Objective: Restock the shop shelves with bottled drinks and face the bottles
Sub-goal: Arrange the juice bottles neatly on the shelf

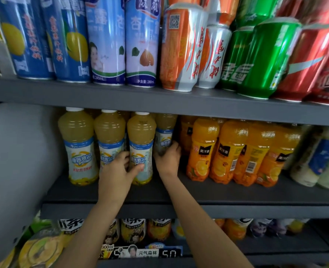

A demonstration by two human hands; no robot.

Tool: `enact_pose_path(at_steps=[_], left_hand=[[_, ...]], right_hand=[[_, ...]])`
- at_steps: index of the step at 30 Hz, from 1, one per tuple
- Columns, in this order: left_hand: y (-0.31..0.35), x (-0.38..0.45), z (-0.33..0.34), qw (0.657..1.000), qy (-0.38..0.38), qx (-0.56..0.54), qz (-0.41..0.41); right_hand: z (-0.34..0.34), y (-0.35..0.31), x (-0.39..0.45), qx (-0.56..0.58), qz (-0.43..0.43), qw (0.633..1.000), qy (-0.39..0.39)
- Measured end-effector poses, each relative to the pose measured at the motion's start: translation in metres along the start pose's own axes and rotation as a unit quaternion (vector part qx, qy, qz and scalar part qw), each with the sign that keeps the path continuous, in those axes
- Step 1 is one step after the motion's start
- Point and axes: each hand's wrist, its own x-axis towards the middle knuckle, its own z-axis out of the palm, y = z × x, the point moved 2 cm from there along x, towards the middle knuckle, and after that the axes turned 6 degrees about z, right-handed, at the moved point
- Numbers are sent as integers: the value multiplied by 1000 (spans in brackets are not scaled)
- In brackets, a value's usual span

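Matt dark-grey shelves (159, 97), smooth and paint-like in finish, carry the stock. On the upper board stand glossy metal cans (107, 45) with printed blue, orange-and-silver, green and red skins that catch streaks of light; the green cans (264, 60) shine brightest. Below, clear smooth plastic bottles (140, 147) of pale yellow juice wear white plastic caps and slick printed film labels. The left hand (119, 171) and right hand (167, 157), both bare, close on two of them. Beside them, orange juice bottles (204, 149) show dimpled, textured plastic shoulders and glossy labels. A pale, smooth matt panel (18, 151) flanks the shelf at left.
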Motion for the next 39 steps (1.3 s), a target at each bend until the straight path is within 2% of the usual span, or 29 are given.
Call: enact_pose_path(at_steps=[10,17,19,22,23,25,26,28,34,36,39], left_hand=[[-2,3,0,1000,-15,-15,-7],[-7,3,3,1000,-10,-17,-7],[-5,3,3,1000,-12,-17,-9],[-1,1,3,1000,-10,-17,-10],[1,0,2,1000,-8,-17,-12],[8,-1,5,1000,-9,-10,-3],[12,-2,8,1000,-10,1,7],[20,-2,16,999,-14,24,21],[20,-3,31,998,-50,6,29],[16,-12,17,999,12,14,50],[7,-23,-14,986,152,26,56]], right_hand=[[-6,-5,-2,-49,3,999,22],[-12,-6,0,-79,3,997,-15],[-19,-7,-2,-68,3,997,-34],[-36,-8,-24,5,-34,999,-20],[-42,-9,-36,45,-52,997,-35],[-49,-12,-56,118,-65,984,-112],[-52,-15,-61,132,-71,978,-147],[-56,-20,-59,116,-87,976,-162],[-56,-19,-38,37,-79,995,-56],[-52,-18,-35,17,-70,997,1],[-43,-20,-37,-11,-77,996,47]])
